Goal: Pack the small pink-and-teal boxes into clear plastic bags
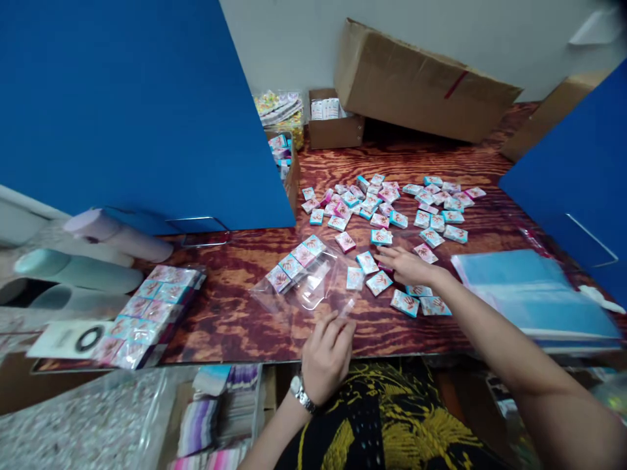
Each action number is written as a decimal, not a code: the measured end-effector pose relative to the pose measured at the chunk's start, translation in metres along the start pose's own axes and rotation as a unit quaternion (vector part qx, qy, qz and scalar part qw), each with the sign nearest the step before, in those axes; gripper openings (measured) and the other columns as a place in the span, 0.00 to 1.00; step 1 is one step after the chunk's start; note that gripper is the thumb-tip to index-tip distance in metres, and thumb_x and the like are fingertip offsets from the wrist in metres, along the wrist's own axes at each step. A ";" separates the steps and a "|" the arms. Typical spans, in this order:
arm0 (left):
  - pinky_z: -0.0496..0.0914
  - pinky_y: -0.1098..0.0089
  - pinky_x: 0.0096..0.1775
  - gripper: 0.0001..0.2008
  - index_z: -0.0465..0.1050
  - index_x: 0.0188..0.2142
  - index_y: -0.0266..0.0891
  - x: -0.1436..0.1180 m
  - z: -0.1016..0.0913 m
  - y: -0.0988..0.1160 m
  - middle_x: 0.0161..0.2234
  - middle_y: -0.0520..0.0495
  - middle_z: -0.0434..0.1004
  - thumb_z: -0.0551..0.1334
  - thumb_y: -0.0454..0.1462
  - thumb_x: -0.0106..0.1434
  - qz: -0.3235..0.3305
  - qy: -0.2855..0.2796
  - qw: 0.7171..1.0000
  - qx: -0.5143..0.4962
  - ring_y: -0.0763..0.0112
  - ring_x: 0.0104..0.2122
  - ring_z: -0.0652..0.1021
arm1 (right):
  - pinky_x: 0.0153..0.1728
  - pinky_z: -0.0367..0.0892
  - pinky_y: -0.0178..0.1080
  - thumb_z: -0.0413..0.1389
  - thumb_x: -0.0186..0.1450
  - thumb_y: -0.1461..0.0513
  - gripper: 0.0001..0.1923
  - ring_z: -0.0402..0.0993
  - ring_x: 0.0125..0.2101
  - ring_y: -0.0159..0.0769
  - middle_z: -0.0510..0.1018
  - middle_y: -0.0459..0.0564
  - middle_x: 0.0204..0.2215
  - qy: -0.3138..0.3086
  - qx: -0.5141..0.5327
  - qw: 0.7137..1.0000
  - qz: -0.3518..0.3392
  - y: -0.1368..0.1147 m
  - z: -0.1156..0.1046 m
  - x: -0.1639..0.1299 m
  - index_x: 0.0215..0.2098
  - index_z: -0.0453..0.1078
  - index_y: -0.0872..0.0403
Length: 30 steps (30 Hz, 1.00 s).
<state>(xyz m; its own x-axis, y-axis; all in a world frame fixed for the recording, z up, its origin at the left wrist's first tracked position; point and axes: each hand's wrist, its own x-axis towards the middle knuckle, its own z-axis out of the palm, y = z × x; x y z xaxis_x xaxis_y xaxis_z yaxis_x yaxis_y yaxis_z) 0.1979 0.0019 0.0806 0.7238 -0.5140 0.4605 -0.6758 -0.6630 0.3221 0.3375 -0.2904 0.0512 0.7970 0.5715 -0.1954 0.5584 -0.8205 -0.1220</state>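
My left hand (327, 356) pinches the near edge of a clear plastic bag (313, 287) lying on the wooden table (235, 313); several small teal-and-pink packets (294, 261) sit in a row inside the bag. My right hand (406, 264) reaches out flat over loose packets (379, 282) just right of the bag, fingers on one of them. Many more of the same packets (386, 205) are scattered farther back on the table.
A filled bag of packets (151, 310) lies at the left edge. A stack of blue-tinted clear bags (533, 294) sits at the right. Blue dividers (137, 111) stand at both sides. Cardboard boxes (421, 81) and a small open box (333, 121) are at the back.
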 end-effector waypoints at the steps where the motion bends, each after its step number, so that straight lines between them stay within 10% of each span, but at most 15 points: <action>1: 0.71 0.61 0.49 0.18 0.68 0.51 0.36 -0.002 0.003 -0.001 0.45 0.42 0.75 0.58 0.28 0.61 -0.008 -0.015 1.000 0.009 0.59 0.50 0.70 | 0.56 0.57 0.48 0.49 0.54 0.73 0.38 0.56 0.61 0.46 0.57 0.61 0.64 0.000 -0.003 1.000 -0.007 0.001 0.002 0.001 0.64 0.56 0.58; 8: 0.73 0.58 0.47 0.16 0.68 0.51 0.36 -0.002 0.012 -0.005 0.46 0.40 0.74 0.57 0.32 0.63 -0.018 -0.092 0.994 0.056 0.58 0.47 0.72 | 0.50 0.63 0.46 0.47 0.63 0.66 0.27 0.65 0.53 0.47 0.68 0.58 0.57 0.056 -0.014 0.994 0.094 -0.002 -0.001 0.010 0.61 0.61 0.55; 16: 0.73 0.61 0.46 0.15 0.69 0.50 0.37 -0.009 0.020 -0.013 0.45 0.41 0.75 0.56 0.32 0.64 -0.019 -0.082 0.996 0.043 0.61 0.46 0.73 | 0.50 0.63 0.44 0.48 0.66 0.54 0.31 0.67 0.51 0.47 0.69 0.60 0.52 0.201 0.077 0.944 0.252 0.019 -0.025 -0.044 0.65 0.50 0.58; 30: 0.73 0.61 0.47 0.15 0.68 0.51 0.37 -0.010 0.020 -0.010 0.45 0.41 0.74 0.57 0.33 0.64 -0.027 -0.095 0.994 0.052 0.61 0.47 0.72 | 0.40 0.69 0.46 0.45 0.69 0.56 0.23 0.67 0.50 0.50 0.66 0.60 0.55 0.092 -0.106 0.952 0.272 -0.003 -0.007 -0.050 0.62 0.59 0.47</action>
<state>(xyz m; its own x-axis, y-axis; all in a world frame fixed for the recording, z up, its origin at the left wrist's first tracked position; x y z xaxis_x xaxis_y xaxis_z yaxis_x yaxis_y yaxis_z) 0.1999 0.0027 0.0565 0.7783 -0.5635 0.2768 -0.6246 -0.7398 0.2501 0.2976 -0.3159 0.0685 0.9975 0.0712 0.0023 0.0701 -0.9860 0.1516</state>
